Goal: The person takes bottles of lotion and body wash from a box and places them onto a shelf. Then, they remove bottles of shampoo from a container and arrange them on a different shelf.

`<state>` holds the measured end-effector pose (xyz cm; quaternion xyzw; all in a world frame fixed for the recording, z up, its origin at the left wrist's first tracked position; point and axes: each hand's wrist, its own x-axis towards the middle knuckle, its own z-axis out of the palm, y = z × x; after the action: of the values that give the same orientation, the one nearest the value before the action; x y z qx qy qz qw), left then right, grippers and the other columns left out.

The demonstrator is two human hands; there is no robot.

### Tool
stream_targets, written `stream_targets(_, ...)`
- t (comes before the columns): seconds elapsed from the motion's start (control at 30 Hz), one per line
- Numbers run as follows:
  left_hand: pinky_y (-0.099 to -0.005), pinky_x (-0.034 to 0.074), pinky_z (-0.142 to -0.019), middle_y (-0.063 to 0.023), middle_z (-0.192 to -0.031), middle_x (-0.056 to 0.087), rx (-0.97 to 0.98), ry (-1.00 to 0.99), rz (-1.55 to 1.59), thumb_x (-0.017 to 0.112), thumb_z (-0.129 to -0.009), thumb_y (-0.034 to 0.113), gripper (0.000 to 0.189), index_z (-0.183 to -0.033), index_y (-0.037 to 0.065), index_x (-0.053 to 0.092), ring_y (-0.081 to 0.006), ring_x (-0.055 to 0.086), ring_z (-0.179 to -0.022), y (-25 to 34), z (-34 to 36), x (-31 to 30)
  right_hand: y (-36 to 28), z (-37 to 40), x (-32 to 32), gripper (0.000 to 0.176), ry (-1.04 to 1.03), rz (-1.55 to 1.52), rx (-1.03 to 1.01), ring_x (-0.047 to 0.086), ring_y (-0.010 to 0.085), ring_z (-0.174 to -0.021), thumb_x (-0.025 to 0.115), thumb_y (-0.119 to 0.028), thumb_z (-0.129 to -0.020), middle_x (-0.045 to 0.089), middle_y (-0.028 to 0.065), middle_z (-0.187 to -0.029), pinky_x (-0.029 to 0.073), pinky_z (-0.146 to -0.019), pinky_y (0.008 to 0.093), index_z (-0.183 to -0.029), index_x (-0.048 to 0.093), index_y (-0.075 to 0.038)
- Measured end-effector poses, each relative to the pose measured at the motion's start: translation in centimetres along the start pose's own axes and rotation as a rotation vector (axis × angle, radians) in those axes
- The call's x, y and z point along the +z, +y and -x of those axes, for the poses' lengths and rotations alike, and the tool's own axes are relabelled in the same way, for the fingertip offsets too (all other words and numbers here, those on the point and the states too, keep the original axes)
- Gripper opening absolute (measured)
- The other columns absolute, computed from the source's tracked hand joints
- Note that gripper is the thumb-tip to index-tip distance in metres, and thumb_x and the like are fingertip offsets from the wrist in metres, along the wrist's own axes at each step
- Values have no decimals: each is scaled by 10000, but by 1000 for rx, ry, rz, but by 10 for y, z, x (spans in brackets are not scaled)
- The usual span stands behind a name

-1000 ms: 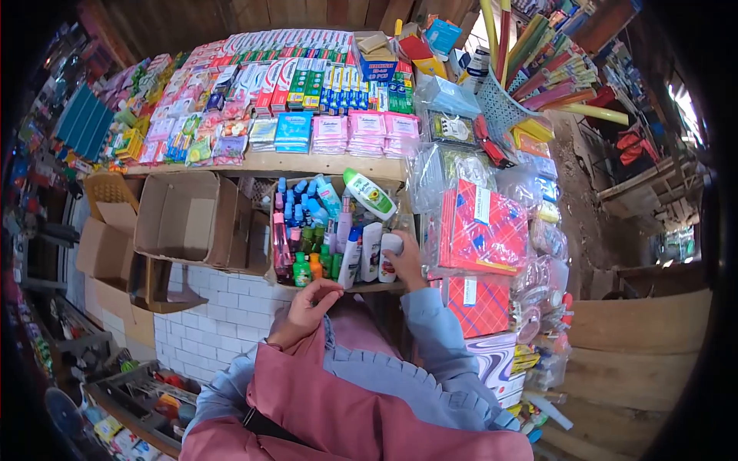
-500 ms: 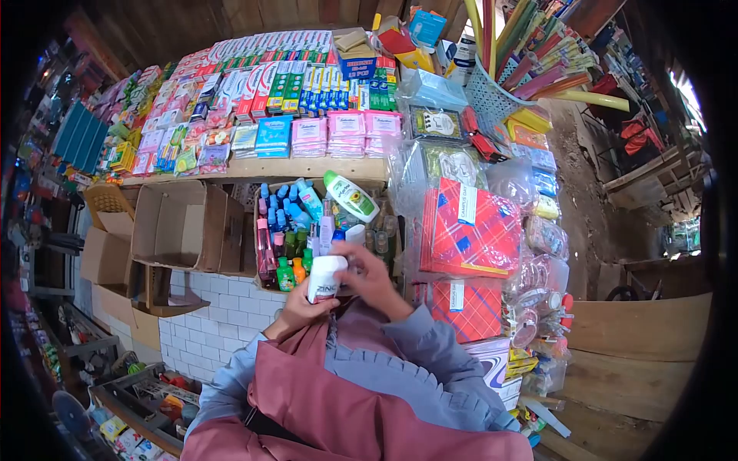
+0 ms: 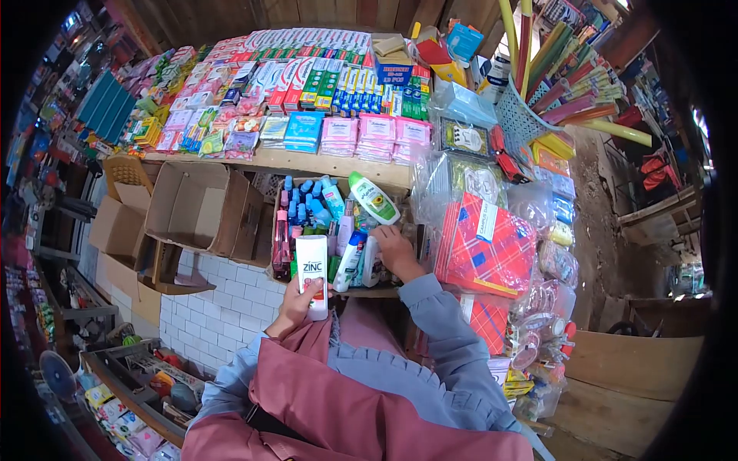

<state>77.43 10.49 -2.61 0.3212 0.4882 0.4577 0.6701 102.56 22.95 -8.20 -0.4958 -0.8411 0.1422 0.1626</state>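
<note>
My left hand (image 3: 296, 301) is closed around the lower part of a white ZINC shampoo bottle (image 3: 311, 257), held upright with its label facing me. My right hand (image 3: 394, 250) reaches into the cardboard box, its fingers bent over the upper end of a white bottle (image 3: 370, 265); the fingertips are partly hidden. Beside that leans a white bottle with a blue cap (image 3: 350, 261). A white shampoo bottle with a green cap (image 3: 374, 200) lies across the back of the box. Several blue-capped bottles (image 3: 311, 207) crowd the box's left side.
Behind the box, a wooden shelf (image 3: 338, 160) carries toothpaste boxes (image 3: 286, 84) and pink packets (image 3: 377, 137). Red plaid packs (image 3: 488, 250) are stacked to the right. Cardboard boxes (image 3: 188, 203) stand at left. A basket (image 3: 523, 107) holds long colourful sticks.
My right hand has left the ZINC bottle and moved right into the box. My left hand has turned that bottle upright, label toward me. The view has shifted slightly left.
</note>
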Motion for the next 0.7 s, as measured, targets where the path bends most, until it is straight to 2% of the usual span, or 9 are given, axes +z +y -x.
stream_targets(0.13, -306, 542, -713, -132, -934, 655, 4, -16, 5, 537, -949, 208, 301, -1168, 5, 500, -178, 655, -796, 0, 1, -4, -10, 0, -25, 438, -191, -17, -63, 566, 282, -1007, 769, -124, -630, 598, 61, -1007, 476, -808, 393, -1002, 537, -115)
stream_targets(0.2, -307, 539, -719, -130, -937, 654, -4, -11, 26, 538, -950, 216, 302, -1166, 9, 502, -177, 653, -798, 4, 4, -4, -21, 5, -38, 386, -256, -119, -45, 572, 295, -974, 740, -153, -667, 603, 74, -971, 478, -793, 403, -992, 536, -112)
stream_targets(0.23, -298, 533, -700, -138, -945, 655, -3, -12, 88, 558, -941, 175, 273, -1137, 0, 486, -183, 654, -794, 4, 6, -6, -27, 7, -44, 361, -292, -170, -38, 575, 302, -957, 725, -168, -686, 606, 81, -952, 479, -786, 409, -987, 536, -110)
stream_targets(0.33, -304, 532, -709, -142, -954, 652, -15, 1, 151, 557, -940, 176, 299, -1163, -4, 471, -191, 655, -802, 2, 13, -18, -50, 7, -67, 379, -247, -275, -31, 579, 310, -955, 768, -193, -656, 604, 98, -966, 471, -810, 396, -970, 580, -94)
stream_targets(0.37, -316, 532, -728, -151, -980, 644, -20, 1, 142, 519, -956, 232, 343, -1196, -5, 455, -204, 653, -829, 3, 18, -23, -61, 7, -81, 378, -171, -312, -16, 615, 263, -941, 785, -175, -675, 632, 85, -955, 485, -801, 363, -992, 604, -76)
stream_targets(0.47, -322, 528, -750, -162, -1012, 635, -61, 11, 245, 464, -973, 308, 398, -1217, -6, 445, -212, 649, -859, 7, 32, -39, -86, -3, -108, 407, -38, -646, 64, 647, 201, -885, 800, -149, -675, 649, 67, -919, 505, -760, 317, -1025, 613, -62)
stream_targets(0.5, -357, 552, -763, -173, -1018, 631, -40, 21, 218, 418, -977, 372, 449, -1217, -4, 466, -231, 652, -885, 8, 37, -44, -93, -7, -111, 415, -31, -724, 93, 633, 129, -906, 791, -40, -709, 669, 74, -970, 511, -775, 275, -1076, 598, -14)
stream_targets(0.6, -367, 540, -814, -178, -1033, 625, -10, 49, 284, 366, -983, 429, 510, -1220, -11, 464, -243, 643, -924, 12, 54, -65, -123, -27, -109, 402, -99, -1170, 246, 638, 142, -902, 759, 28, -716, 666, 89, -1000, 521, -772, 274, -1081, 595, -2)
stream_targets(0.7, -348, 514, -832, -164, -1089, 622, 38, 58, 374, 354, -983, 459, 556, -1266, -11, 442, -234, 634, -956, 0, 74, -102, -171, -49, -81, 403, -186, -1374, 186, 629, 150, -926, 717, 49, -752, 657, 100, -1031, 509, -802, 272, -1122, 566, 4)
